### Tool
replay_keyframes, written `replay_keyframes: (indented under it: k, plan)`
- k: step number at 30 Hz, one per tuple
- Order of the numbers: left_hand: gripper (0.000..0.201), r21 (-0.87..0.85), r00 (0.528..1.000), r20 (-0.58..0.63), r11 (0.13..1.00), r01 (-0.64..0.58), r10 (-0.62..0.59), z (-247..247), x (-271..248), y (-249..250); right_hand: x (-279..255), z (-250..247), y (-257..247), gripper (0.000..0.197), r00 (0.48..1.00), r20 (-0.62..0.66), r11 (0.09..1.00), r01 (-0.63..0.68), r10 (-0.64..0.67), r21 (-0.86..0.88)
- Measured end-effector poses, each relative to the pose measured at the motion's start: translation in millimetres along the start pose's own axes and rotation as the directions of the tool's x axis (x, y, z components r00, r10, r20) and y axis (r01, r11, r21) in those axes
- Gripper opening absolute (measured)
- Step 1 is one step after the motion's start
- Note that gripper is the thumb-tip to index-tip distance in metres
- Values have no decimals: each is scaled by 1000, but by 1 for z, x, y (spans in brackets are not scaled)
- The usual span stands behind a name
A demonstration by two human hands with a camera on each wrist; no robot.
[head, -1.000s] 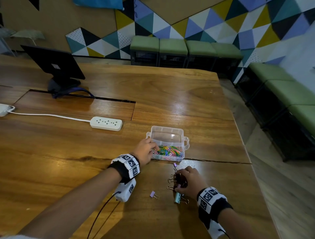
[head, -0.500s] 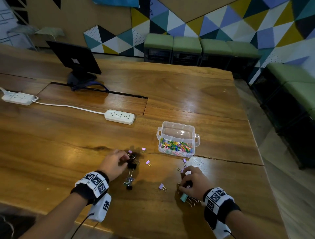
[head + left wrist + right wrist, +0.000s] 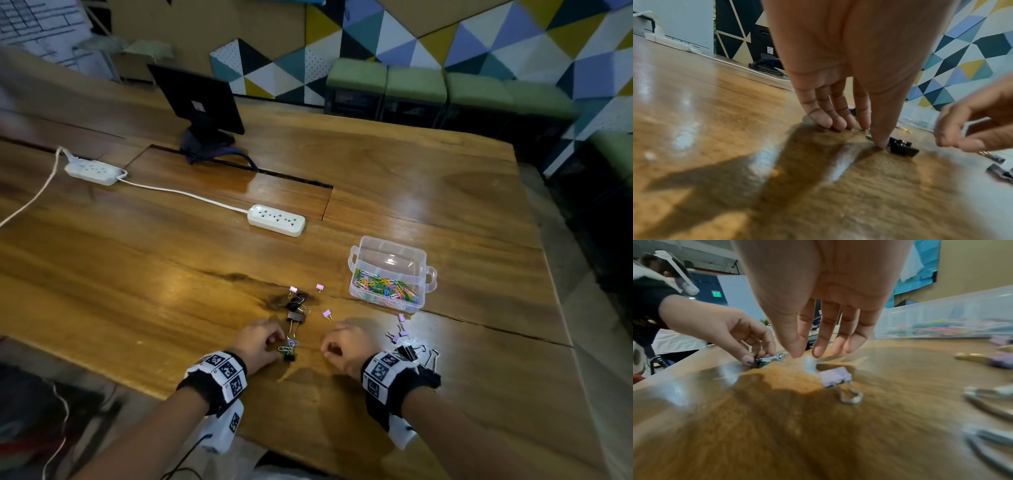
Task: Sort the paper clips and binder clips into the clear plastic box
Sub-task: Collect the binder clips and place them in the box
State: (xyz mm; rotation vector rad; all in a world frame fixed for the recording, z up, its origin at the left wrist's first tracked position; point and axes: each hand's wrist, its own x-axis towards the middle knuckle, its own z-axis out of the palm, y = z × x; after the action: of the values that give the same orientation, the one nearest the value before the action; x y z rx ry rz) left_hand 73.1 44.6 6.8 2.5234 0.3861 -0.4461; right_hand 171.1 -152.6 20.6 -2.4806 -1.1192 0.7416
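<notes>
**Clips on wooden table, box at right: contents and legibility**

Writing: none readable. Both wristbands [image 3: 219,373] carry black-and-white square marker patterns, not text. The sheet at the far left wall is too blurred to read.

Left to right:

- Two white power strips [image 3: 276,220], cords joined; the far-left cord is cut off by the frame edge.
- Dark monitor [image 3: 198,99], back side shown, small pale sticker illegible.
- Left hand [image 3: 257,342]: fingertips down on the table [image 3: 137,274], thumb and forefinger pinching a small black binder clip [image 3: 289,353] with green and blue wire paper clips tangled in it.
- Loose cluster of black and lilac binder clips [image 3: 296,308] just beyond that hand.
- Right hand [image 3: 346,344]: released, fingers loosely bent, grasping nothing, hovering over a single lilac binder clip [image 3: 835,377]; head view hides this clip under the hand.
- Further pile of binder clips [image 3: 407,346], partly behind the right wrist; blurred in the wrist view.
- Clear plastic box [image 3: 390,250], far right of the hands, holding coloured paper clips [image 3: 387,286] in its near compartment; the far compartment's contents cannot be made out.
</notes>
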Motion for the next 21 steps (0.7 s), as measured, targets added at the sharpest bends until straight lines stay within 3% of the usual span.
replay_keyframes:
  k: [8,13,21]
  plan:
    - [25,18,998,-12,998,-59,59,5,9,11,25,10,-31,37,998,56,999,36,-35,-17]
    - [25,38,994,25,994,-107,106,5,15,11,20,16,-29,20,998,58,999,38,-37,-13]
    - [18,85,991,79,990,-111,104,3,20,13,2,4,-4,15,993,92,997,-81,80,7]
